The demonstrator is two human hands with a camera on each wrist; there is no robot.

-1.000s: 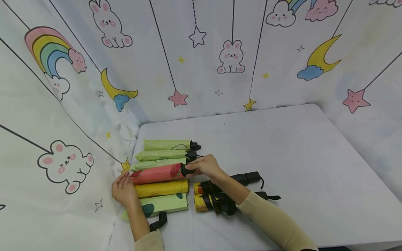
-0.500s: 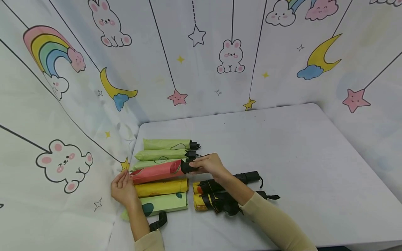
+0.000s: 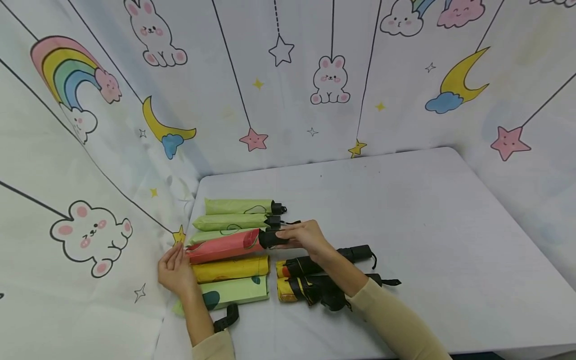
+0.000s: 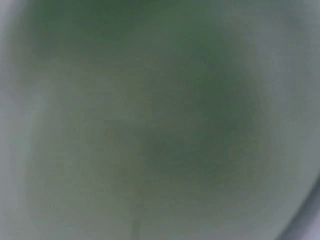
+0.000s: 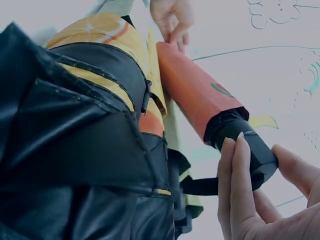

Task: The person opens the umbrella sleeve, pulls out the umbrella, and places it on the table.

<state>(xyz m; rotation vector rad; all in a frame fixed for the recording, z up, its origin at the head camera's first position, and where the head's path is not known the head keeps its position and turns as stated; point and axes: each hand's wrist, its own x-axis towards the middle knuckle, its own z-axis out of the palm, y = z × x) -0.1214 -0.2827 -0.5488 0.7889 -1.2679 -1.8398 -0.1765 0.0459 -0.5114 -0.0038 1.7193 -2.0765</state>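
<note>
A compact folding umbrella in a red sleeve (image 3: 225, 247) lies slantwise over the row on the left of the table. My right hand (image 3: 307, 239) grips its black handle (image 5: 255, 150) between thumb and fingers. At the other end, my left hand (image 3: 177, 270) pinches the tip of the red sleeve; the right wrist view shows those fingers (image 5: 175, 35) at the sleeve's far end. A yellow sleeve (image 3: 231, 270) and a wide light-green sleeve (image 3: 240, 291) lie just nearer than the red one. The left wrist view is a green blur.
Three light-green sleeved umbrellas (image 3: 238, 206) lie behind the red one. Two black-and-yellow folded umbrellas (image 3: 355, 253) lie under and beside my right forearm. A black curved handle-like piece (image 3: 227, 317) is beside my left wrist. Printed cloth walls (image 3: 297, 115) stand behind and left.
My right hand has shifted slightly right with the black handle, and more of the handle shows beyond the red sleeve. My left hand has stayed at the sleeve's tip.
</note>
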